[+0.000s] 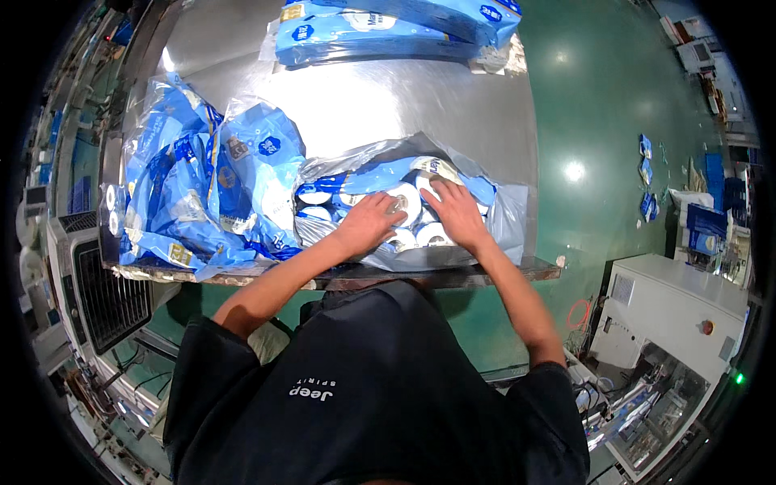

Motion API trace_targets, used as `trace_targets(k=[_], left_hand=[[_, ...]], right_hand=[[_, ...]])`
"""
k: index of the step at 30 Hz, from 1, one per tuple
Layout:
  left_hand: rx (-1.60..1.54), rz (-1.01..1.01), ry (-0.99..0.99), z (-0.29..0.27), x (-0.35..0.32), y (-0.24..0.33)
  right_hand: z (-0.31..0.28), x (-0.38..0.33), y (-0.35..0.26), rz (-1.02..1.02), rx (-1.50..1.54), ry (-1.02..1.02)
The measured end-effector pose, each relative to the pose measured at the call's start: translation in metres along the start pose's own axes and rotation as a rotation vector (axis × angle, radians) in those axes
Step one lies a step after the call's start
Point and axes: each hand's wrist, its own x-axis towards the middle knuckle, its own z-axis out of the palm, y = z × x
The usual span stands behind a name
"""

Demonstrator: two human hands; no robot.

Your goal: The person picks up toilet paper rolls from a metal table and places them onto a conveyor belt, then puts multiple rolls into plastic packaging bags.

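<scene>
While spread across most of the upper view, reflects overhead light: broad, bare stainless-steel worktable (380, 105), near edge running just above the dark shirt. Beyond it at three o'clock, glossy green floor (598, 121). Lower, at four o'clock, boxy white machine cabinet (679, 307) with a small red button. At nine o'clock of the table, heaped loosely: pile of empty blue-and-white printed plastic bags (202, 194), crumpled and overlapping. At twelve o'clock, against the far edge, lying flat: stack of filled blue plastic packs (388, 24). Nearest the body, at the table's six o'clock: clear and blue plastic bag of white paper rolls (501, 218), mouth open toward the person, rolls standing on end in tight rows. Pressed onto the roll tops from seven o'clock: left hand (368, 222), fingers spread and flat, gripping nothing closed, only resting on the rolls. Just beside it at three o'clock: right hand (457, 214), likewise open, palm down, fingers splayed over the neighbouring rolls inside the bag.
</scene>
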Motion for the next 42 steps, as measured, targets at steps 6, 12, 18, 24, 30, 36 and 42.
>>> trace_targets(k=[6,12,18,24,30,36,42], left_hand=[[0.066,0.065,-0.096,0.014,0.017,-0.008],[0.122,0.079,-0.194,0.017,0.018,-0.002],[0.211,0.047,-0.319,0.027,0.026,0.008],[0.279,0.045,-0.35,0.036,0.029,0.009],[0.323,0.03,-0.364,0.04,0.033,0.008],[0.419,0.046,-0.354,0.041,0.03,0.01],[0.434,0.048,-0.296,0.043,0.032,0.018]], right_hand=[[-0.01,0.005,0.008,-0.156,-0.013,-0.138],[-0.021,-0.005,0.001,-0.337,-0.094,-0.22],[0.01,-0.006,-0.016,-0.255,-0.36,-0.312],[0.0,0.019,0.021,-0.148,0.064,-0.4],[0.01,0.023,0.024,-0.319,-0.101,-0.121],[0.0,0.015,0.018,-0.32,-0.119,-0.284],[-0.003,0.014,-0.006,-0.313,-0.351,-0.495]])
